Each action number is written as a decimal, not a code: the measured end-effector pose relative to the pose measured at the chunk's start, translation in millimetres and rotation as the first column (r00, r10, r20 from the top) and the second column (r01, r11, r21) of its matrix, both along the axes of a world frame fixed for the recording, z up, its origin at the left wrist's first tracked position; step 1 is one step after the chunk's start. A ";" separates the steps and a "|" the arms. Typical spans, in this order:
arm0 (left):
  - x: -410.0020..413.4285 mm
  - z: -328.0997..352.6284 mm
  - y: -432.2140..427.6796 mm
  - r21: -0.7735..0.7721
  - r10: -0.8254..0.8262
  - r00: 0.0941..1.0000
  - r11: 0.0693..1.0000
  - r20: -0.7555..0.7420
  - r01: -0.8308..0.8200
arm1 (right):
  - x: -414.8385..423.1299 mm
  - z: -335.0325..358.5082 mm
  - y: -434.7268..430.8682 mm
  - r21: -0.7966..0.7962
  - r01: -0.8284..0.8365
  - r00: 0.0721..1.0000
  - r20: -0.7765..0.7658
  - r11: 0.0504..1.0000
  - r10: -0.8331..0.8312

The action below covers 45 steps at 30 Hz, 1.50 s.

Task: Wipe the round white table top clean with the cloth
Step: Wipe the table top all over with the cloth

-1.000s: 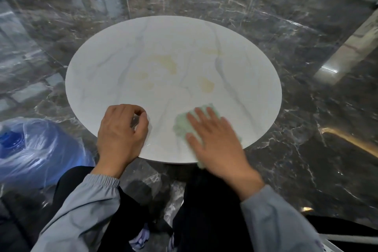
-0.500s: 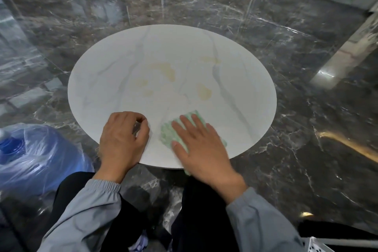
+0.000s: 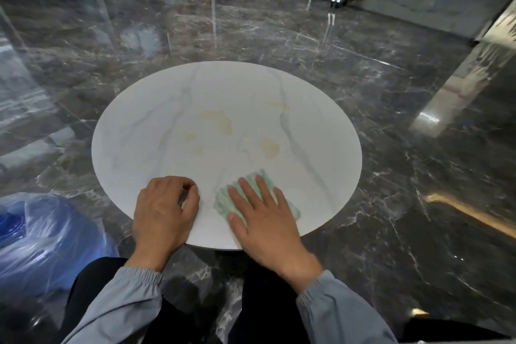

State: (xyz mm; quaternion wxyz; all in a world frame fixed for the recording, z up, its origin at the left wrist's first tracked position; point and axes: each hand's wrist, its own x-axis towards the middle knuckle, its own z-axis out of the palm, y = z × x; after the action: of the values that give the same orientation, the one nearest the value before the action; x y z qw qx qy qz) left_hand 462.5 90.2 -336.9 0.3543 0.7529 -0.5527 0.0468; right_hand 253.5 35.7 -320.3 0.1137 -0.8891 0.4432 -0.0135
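The person's right hand is lying flat, fingers spread, pressing the green cloth onto the near edge of the round white table top; the cloth looks thin, soft and light, best driven under the palm. The left hand is resting curled beside it, holding nothing visible. Beyond the fingertips, yellowish stains are waiting. Left of the left hand, a plastic-wrapped blue water jug is sitting, contents unclear.

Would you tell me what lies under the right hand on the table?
A green cloth lies flat beneath the right hand, on the table top. Its edges show past the fingers; the surface under the cloth is hidden.
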 end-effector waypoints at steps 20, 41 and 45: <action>1.5 2.4 -0.4 0.010 0.011 1.000 1.000 -0.005 -0.011 | -9.7 3.1 -19.2 0.000 0.019 1.000 -0.020 1.000 -0.019; 7.1 -5.6 -0.7 -0.073 0.027 0.989 0.997 -0.146 -0.038 | -38.8 9.3 -57.4 -0.001 0.246 0.966 -0.088 0.969 -0.245; 7.2 -5.6 -2.1 -0.091 0.025 0.990 0.995 -0.136 -0.038 | -6.7 8.6 -36.4 0.019 0.217 0.975 -0.056 0.976 -0.216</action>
State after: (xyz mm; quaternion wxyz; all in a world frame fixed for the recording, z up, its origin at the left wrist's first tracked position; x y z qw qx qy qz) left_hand 469.6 88.1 -342.5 0.4250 0.7456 -0.5126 0.0273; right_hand 246.7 -0.7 -311.8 0.1108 -0.8341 0.5404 0.0037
